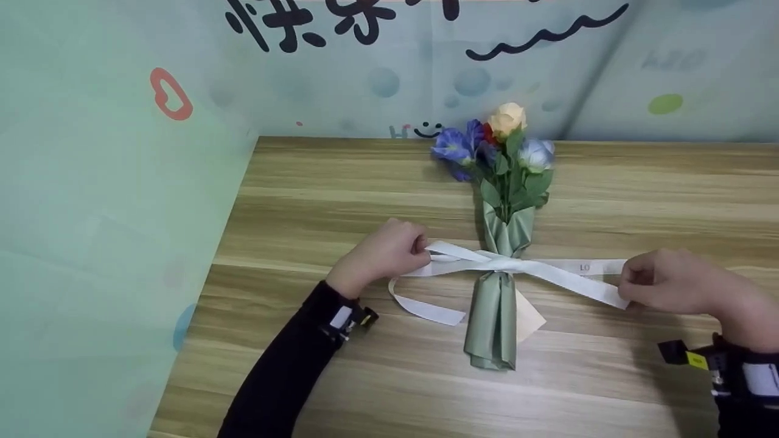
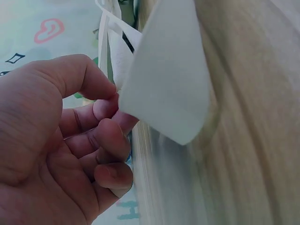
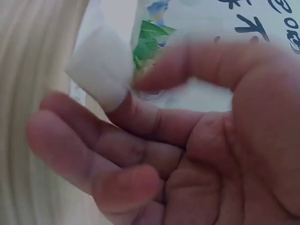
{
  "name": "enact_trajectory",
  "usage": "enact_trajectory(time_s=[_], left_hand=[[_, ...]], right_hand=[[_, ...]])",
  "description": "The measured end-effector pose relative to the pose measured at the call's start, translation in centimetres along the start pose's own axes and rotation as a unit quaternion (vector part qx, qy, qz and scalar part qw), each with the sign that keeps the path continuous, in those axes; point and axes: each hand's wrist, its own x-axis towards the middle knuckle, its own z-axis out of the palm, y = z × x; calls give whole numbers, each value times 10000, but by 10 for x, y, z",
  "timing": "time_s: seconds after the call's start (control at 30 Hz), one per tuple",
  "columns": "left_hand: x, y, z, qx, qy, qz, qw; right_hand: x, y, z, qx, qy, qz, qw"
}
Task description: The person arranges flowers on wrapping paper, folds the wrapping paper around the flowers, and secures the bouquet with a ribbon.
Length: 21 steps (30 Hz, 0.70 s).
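Observation:
A small bouquet wrapped in green paper [image 1: 494,328] lies on the wooden table. White ribbon [image 1: 566,281] crosses around its middle and is drawn out to both sides. On the left, my left hand [image 1: 389,250] pinches ribbon between thumb and fingers; a loose tail [image 1: 432,311] curls below it. To the right, my right hand [image 1: 681,283] pinches the other ribbon end [image 3: 101,65]. The left wrist view shows a broad ribbon piece [image 2: 164,79] close in front of the fingertips. At the bouquet's top are a cream flower [image 1: 507,121], purple-blue flowers [image 1: 453,146] and a pale blue one [image 1: 537,154].
A cream card or paper corner [image 1: 529,319] sticks out from under the wrapping. Another ribbon strip marked with letters [image 1: 599,267] lies behind, reaching toward the right hand. A pale printed backdrop [image 1: 341,85] stands along the table's [image 1: 316,201] back and left sides.

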Motion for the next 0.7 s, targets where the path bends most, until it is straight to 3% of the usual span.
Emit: enact_trajectory(time_s=[0.1, 0.2, 0.4, 0.57, 0.7], left_hand=[[0, -3, 0, 8, 85, -41, 10000], [-1, -6, 0, 137, 134, -9, 9998], [-2, -11, 0, 529, 238, -43, 9983], [-5, -19, -1, 744, 269, -67, 9968], [-10, -27, -3, 748, 202, -242, 9967]], right_hand=[[0, 0, 3, 91, 5, -430, 9990], [1, 1, 5, 278, -137, -578, 9979], [4, 6, 4, 670, -651, -341, 9950], [2, 10, 4, 306, -665, -379, 9966], [1, 13, 4, -17, -828, -177, 9964]])
